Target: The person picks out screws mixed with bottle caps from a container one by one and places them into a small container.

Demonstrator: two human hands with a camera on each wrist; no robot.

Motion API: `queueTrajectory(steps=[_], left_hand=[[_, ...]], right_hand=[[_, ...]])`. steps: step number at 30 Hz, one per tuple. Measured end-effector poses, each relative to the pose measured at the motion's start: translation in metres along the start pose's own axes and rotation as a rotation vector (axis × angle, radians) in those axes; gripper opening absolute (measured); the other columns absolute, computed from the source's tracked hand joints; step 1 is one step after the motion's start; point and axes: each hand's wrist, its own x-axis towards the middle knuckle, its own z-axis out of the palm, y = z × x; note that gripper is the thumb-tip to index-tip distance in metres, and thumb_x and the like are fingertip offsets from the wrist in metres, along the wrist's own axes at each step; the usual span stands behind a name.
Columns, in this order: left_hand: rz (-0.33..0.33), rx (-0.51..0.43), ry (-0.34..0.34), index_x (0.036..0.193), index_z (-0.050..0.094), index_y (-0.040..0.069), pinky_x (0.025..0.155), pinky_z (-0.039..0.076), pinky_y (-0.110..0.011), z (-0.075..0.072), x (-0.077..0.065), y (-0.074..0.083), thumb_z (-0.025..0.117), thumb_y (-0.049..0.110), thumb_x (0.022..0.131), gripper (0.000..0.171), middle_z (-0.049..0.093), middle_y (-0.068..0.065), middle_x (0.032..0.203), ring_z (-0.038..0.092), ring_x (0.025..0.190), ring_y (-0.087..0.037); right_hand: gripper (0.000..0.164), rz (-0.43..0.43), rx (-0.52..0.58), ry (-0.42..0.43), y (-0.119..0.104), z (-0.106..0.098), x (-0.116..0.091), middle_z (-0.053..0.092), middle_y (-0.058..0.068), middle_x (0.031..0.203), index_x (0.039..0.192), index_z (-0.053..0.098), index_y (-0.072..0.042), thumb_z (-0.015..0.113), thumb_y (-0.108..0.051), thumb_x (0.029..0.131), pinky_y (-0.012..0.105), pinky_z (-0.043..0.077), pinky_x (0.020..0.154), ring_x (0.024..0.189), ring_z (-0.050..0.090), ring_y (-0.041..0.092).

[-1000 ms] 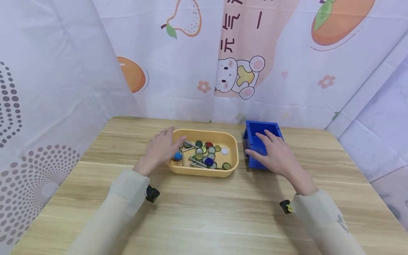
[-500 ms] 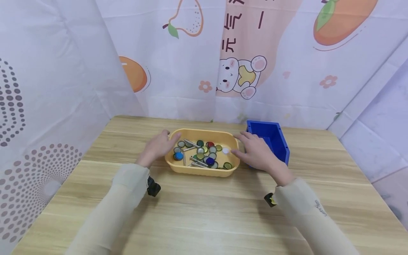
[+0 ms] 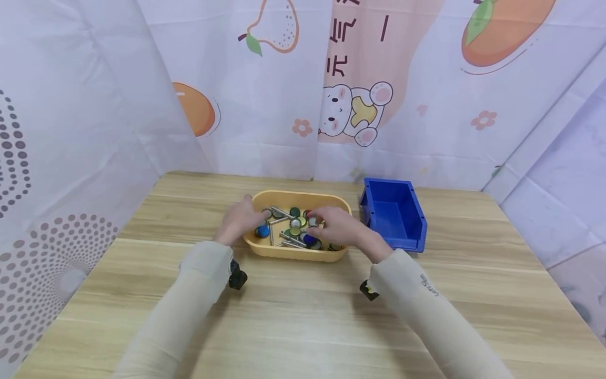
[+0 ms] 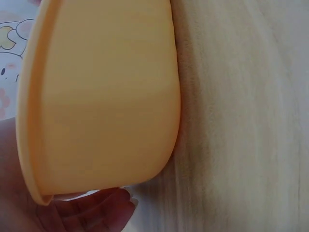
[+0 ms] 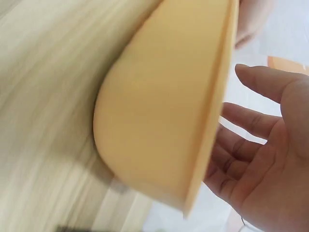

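Left hand [image 3: 238, 221] holding the left end of a yellow tray [image 3: 293, 253], thumb inside the rim, fingers curled outside. The tray sits level near the table's [image 3: 293, 321] far edge, containing mixed bottle caps [image 3: 263, 231] and slim metal rods [image 3: 293, 239]. Right hand [image 3: 338, 225] over the tray's right half, thumb and fingers parted; contact with caps indeterminable. Blue bin [image 3: 393, 217]: just beyond the tray's right end.

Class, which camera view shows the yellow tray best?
The head view: it looks into the tray and shows its caps, though the right hand covers part. Both wrist views show only its outer wall and rim.
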Motion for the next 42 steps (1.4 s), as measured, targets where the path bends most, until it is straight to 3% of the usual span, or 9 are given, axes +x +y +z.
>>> queueTrajectory(steps=[7,12,16,20,25,28,34,42], left_hand=[[-0.031,0.021,-0.005,0.132,0.037,-0.004,0.059,0.043,-0.029,0.006,0.002,0.005,0.055,0.023,0.093,0.051,0.059,-0.019,0.099,0.057,0.074,-0.024],[-0.036,0.065,0.043,0.133,0.038,-0.002,0.064,0.043,-0.034,0.009,0.005,0.004,0.055,0.014,0.092,0.047,0.060,-0.019,0.100,0.056,0.080,-0.028],[-0.043,0.074,0.075,0.131,0.039,0.001,0.063,0.043,-0.035,0.011,0.007,0.002,0.056,0.012,0.091,0.045,0.061,-0.020,0.101,0.057,0.081,-0.030],[-0.049,0.043,0.088,0.134,0.039,0.002,0.063,0.043,-0.035,0.011,0.008,-0.001,0.056,0.010,0.091,0.047,0.062,-0.022,0.110,0.059,0.086,-0.031],[-0.048,-0.003,0.102,0.144,0.036,0.003,0.073,0.047,-0.040,0.010,0.008,-0.004,0.055,0.009,0.090,0.058,0.060,-0.023,0.127,0.060,0.100,-0.035],[-0.047,-0.029,0.115,0.147,0.035,0.003,0.082,0.050,-0.045,0.009,0.007,-0.006,0.055,0.007,0.089,0.061,0.057,-0.024,0.133,0.059,0.107,-0.037],[-0.053,-0.067,0.133,0.149,0.035,0.003,0.096,0.047,-0.051,0.013,0.006,-0.006,0.056,0.007,0.090,0.062,0.053,-0.023,0.140,0.056,0.117,-0.039],[-0.049,-0.074,0.135,0.145,0.040,0.004,0.085,0.049,-0.046,0.017,0.007,-0.005,0.055,0.006,0.089,0.058,0.059,-0.021,0.131,0.059,0.106,-0.035]], right_hand=[[0.045,-0.022,-0.103,-0.038,-0.005,0.018,0.010,0.072,0.012,0.110,0.131,0.060,-0.003,0.063,-0.030,0.094,0.043,0.051,0.093,0.102,0.067,0.026],[0.043,-0.004,-0.098,-0.039,-0.011,0.024,0.013,0.074,0.008,0.106,0.130,0.062,-0.004,0.063,-0.029,0.095,0.041,0.052,0.091,0.097,0.069,0.021],[0.038,0.031,-0.108,-0.029,-0.015,0.027,0.018,0.071,0.003,0.090,0.124,0.066,-0.006,0.065,-0.029,0.094,0.034,0.051,0.077,0.078,0.062,0.014],[0.033,0.060,-0.098,-0.040,-0.018,0.030,0.024,0.065,0.000,0.077,0.118,0.068,-0.008,0.066,-0.031,0.093,0.028,0.039,0.062,0.064,0.049,0.011],[0.036,0.120,-0.080,-0.063,-0.020,0.033,0.030,0.066,0.000,0.091,0.116,0.064,-0.010,0.069,-0.036,0.091,0.028,0.044,0.066,0.072,0.055,0.013],[0.027,0.145,-0.073,-0.078,-0.020,0.034,0.034,0.067,0.001,0.094,0.104,0.066,-0.011,0.072,-0.033,0.089,0.031,0.048,0.074,0.078,0.058,0.014],[0.006,0.107,-0.067,-0.137,-0.018,0.035,0.037,0.068,0.001,0.092,0.089,0.066,-0.012,0.070,-0.018,0.090,0.031,0.047,0.079,0.083,0.057,0.015],[0.009,0.074,-0.056,-0.150,-0.010,0.038,0.036,0.067,-0.001,0.087,0.085,0.067,-0.014,0.069,-0.020,0.092,0.030,0.047,0.078,0.080,0.056,0.012]])
